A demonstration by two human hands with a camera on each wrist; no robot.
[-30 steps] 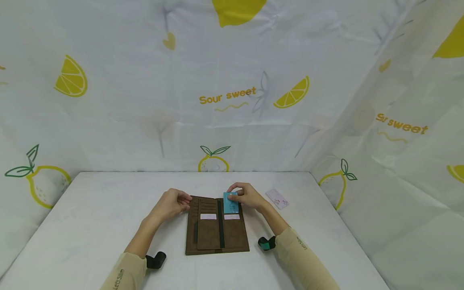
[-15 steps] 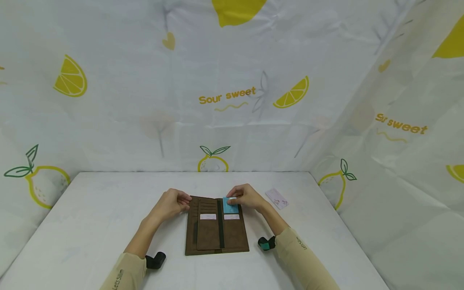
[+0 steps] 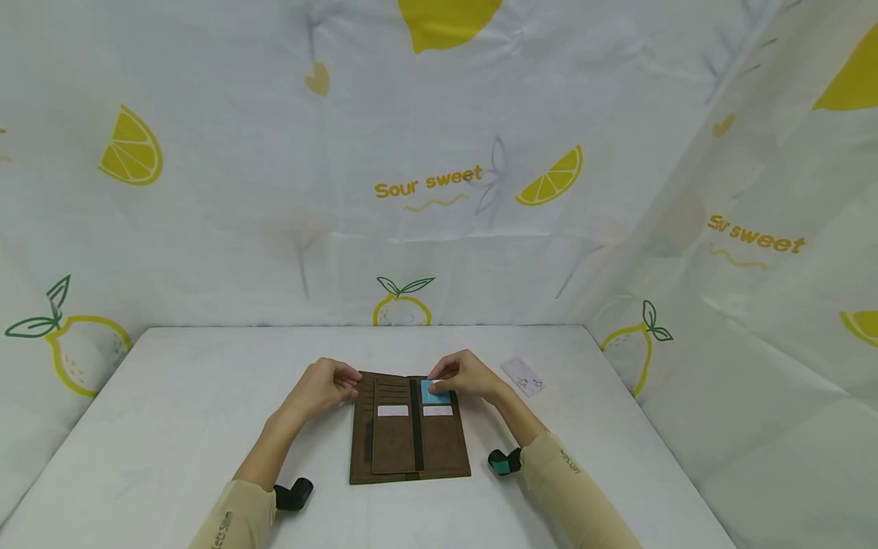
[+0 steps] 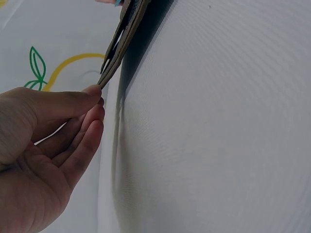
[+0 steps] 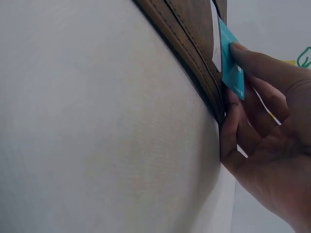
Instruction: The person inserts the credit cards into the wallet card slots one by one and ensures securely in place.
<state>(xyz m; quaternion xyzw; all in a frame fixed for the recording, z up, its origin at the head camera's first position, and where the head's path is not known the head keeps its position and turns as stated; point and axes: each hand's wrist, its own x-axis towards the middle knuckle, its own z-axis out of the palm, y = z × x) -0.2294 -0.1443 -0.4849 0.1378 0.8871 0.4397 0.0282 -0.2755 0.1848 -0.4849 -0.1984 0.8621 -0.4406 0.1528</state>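
A brown wallet lies spread on the white table, with white cards showing in slots on its middle flap and right side. My left hand pinches the wallet's upper left corner between thumb and fingers, as the left wrist view shows at the wallet's edge. With my right hand I pinch a blue card by its upper part. The card's lower part is hidden in a slot of the wallet's right side, just above a white card.
A pale card with a printed pattern lies on the table to the right of the wallet. Black wrist mounts sit by both sleeves. A lemon-print cloth hangs behind the table and along the right.
The blue card has slid down into the wallet's right slot, so less of it shows. My right hand has come slightly down with it. The left hand keeps its place on the corner.
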